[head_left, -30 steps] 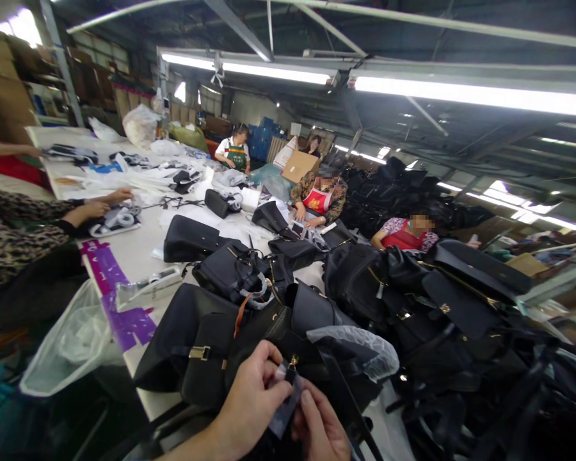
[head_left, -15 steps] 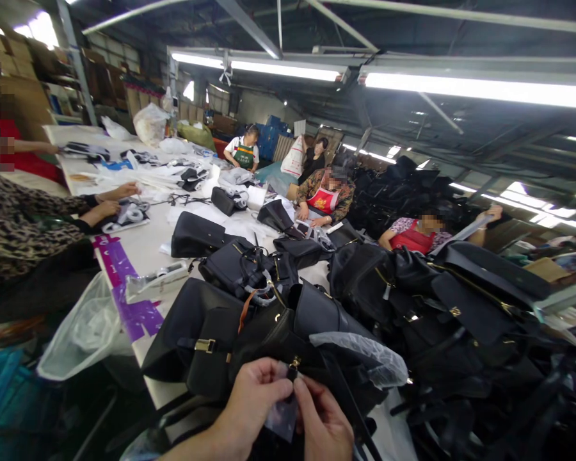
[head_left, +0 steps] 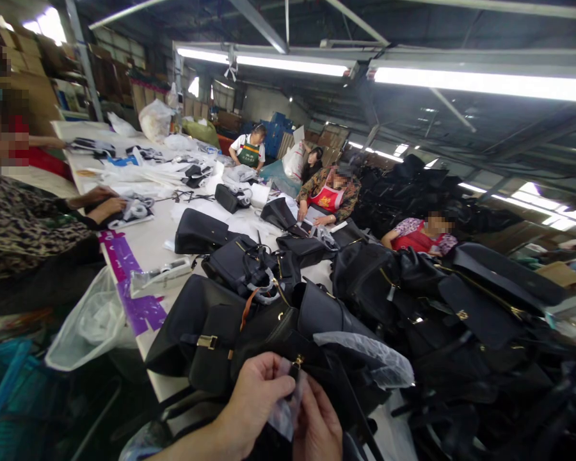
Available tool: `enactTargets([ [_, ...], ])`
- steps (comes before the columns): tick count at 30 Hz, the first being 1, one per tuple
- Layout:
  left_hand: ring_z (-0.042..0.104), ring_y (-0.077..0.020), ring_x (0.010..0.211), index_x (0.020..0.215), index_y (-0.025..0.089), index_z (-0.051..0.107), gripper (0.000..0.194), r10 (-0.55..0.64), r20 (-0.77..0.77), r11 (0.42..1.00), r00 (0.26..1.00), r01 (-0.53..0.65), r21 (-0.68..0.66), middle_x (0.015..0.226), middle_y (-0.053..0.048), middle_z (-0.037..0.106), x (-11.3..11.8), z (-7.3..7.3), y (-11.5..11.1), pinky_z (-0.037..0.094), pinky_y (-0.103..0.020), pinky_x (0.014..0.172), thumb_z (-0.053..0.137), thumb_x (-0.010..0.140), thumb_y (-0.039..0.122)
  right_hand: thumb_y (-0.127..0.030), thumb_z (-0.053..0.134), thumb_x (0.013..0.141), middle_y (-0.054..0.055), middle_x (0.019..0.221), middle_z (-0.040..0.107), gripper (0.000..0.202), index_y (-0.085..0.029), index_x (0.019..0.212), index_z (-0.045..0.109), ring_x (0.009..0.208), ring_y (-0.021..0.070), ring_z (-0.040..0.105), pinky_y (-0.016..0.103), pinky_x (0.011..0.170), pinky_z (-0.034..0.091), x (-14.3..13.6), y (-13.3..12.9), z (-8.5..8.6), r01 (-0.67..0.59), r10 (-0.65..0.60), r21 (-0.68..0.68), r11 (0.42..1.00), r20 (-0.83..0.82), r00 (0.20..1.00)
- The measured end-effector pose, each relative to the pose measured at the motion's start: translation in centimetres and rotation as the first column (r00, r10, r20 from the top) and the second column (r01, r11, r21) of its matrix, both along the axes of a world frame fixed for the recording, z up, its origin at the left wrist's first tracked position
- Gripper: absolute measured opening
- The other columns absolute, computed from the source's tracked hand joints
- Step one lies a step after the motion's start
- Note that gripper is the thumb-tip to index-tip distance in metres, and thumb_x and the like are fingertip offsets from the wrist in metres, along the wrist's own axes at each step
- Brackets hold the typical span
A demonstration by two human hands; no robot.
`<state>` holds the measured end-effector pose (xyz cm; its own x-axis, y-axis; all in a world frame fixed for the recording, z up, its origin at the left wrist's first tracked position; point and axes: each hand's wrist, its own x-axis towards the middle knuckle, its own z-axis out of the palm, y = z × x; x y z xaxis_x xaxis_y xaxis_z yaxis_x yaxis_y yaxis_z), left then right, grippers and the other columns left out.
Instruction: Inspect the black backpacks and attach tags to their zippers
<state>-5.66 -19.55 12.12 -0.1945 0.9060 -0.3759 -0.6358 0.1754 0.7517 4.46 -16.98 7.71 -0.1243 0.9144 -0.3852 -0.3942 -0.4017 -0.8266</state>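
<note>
My left hand (head_left: 256, 398) pinches a small clear plastic bag (head_left: 282, 416) between thumb and forefinger, beside a black strap end or tag. A gold clasp (head_left: 297, 362) joins that black piece to a black backpack (head_left: 264, 336) lying in front of me. My right hand (head_left: 318, 419) is closed on the bag's other side, its fingers curled and partly hidden. Left of the clasp, the backpack has a pocket with a gold buckle (head_left: 206, 342). Wrapped in clear plastic, a handle or strap (head_left: 365, 355) arches to the right of my hands.
Black bags are heaped on the right (head_left: 489, 307) and across the table (head_left: 166, 234). A white plastic sack (head_left: 89, 320) hangs at the table's left edge, above a teal crate (head_left: 9, 397). Several co-workers are around the table, one in a red apron (head_left: 415, 237).
My right hand has shifted slightly left and down, and the clear plastic now stands up between my hands. The co-worker at the right has lowered a raised arm. The view has turned slightly.
</note>
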Motion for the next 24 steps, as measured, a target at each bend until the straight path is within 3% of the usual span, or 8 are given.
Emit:
enactTargets([
  [4,0.047,-0.007,0.046,0.064,0.016,0.054,0.018,0.032,-0.083,0.999,0.996,-0.03,0.028,0.052,0.004,0.054,-0.3,-0.2,0.0,0.038,-0.019,0.048,0.07,0.056,0.018,-0.05,0.089,0.046,0.01,0.084,0.076,0.051,-0.015,0.08,0.075,0.077,0.0267,0.071,0.036,0.069,0.057,-0.3,0.0,0.1,0.002,-0.002,-0.012,1.0,-0.024,1.0],
  [9,0.048,-0.0089,0.049,0.061,0.017,0.05,0.019,0.016,-0.223,0.997,0.975,0.0,0.073,0.053,0.005,0.051,-0.7,-0.5,0.0,0.038,-0.02,0.049,0.069,0.061,0.019,-0.052,0.086,0.052,0.007,0.074,0.074,0.046,-0.014,0.074,0.072,0.062,0.0205,0.067,0.03,0.058,0.053,-0.3,0.1,0.7,-0.079,0.077,0.029,0.996,0.069,0.995],
  [12,0.047,-0.0087,0.05,0.06,0.017,0.05,0.014,-0.012,-0.336,0.995,0.942,0.046,0.092,0.052,0.005,0.048,-1.0,0.1,-0.3,0.036,-0.02,0.048,0.063,0.064,0.019,-0.052,0.084,0.055,0.004,0.069,0.072,0.044,-0.014,0.074,0.071,0.062,0.0194,0.065,0.027,0.056,0.05,-0.3,0.2,1.2,-0.043,0.023,0.107,0.993,0.19,0.981],
  [15,0.05,-0.0099,0.057,0.063,0.015,0.057,0.007,-0.058,-0.388,0.987,0.92,0.112,0.116,0.058,0.003,0.054,-1.4,1.0,-0.7,0.039,-0.02,0.054,0.063,0.063,0.018,-0.052,0.08,0.059,0.003,0.07,0.072,0.041,-0.015,0.076,0.071,0.07,0.021,0.066,0.027,0.064,0.052,-0.6,0.1,1.6,0.006,-0.047,0.152,0.988,0.266,0.963],
  [17,0.054,-0.0125,0.062,0.068,0.014,0.06,0.012,-0.134,-0.273,0.985,0.953,0.158,0.068,0.063,0.001,0.057,-1.9,1.3,-0.7,0.043,-0.023,0.057,0.065,0.063,0.024,-0.052,0.077,0.062,0.003,0.071,0.072,0.04,-0.015,0.075,0.071,0.073,0.0215,0.066,0.028,0.069,0.052,-0.9,-0.1,1.7,0.021,-0.064,0.148,0.989,0.293,0.954],
  [19,0.058,-0.0159,0.061,0.072,0.015,0.06,0.024,-0.203,-0.048,0.979,0.978,0.202,-0.037,0.064,-0.001,0.059,-2.2,1.1,-0.5,0.046,-0.026,0.054,0.066,0.062,0.036,-0.053,0.074,0.065,0.003,0.069,0.072,0.039,-0.015,0.074,0.07,0.071,0.0209,0.066,0.028,0.068,0.052,-1.3,-0.5,1.8,0.033,-0.081,0.159,0.987,0.305,0.949],
  [21,0.059,-0.0172,0.057,0.07,0.016,0.057,0.031,-0.198,0.102,0.969,0.975,0.21,-0.127,0.061,-0.001,0.059,-2.3,0.5,-0.3,0.047,-0.028,0.051,0.069,0.058,0.042,-0.053,0.071,0.068,0.002,0.066,0.071,0.038,-0.016,0.074,0.07,0.067,0.0203,0.065,0.028,0.065,0.051,-1.7,-0.8,1.9,0.049,-0.109,0.191,0.98,0.316,0.942],
  [24,0.057,-0.0141,0.051,0.064,0.015,0.055,0.037,-0.154,0.083,0.975,0.985,0.164,-0.147,0.056,0.001,0.057,-2.1,-0.5,-0.1,0.047,-0.026,0.051,0.08,0.049,0.038,-0.052,0.07,0.069,0.002,0.065,0.07,0.036,-0.016,0.073,0.068,0.066,0.0204,0.065,0.027,0.064,0.051,-1.9,-1.2,1.9,0.059,-0.133,0.212,0.975,0.351,0.927],
])
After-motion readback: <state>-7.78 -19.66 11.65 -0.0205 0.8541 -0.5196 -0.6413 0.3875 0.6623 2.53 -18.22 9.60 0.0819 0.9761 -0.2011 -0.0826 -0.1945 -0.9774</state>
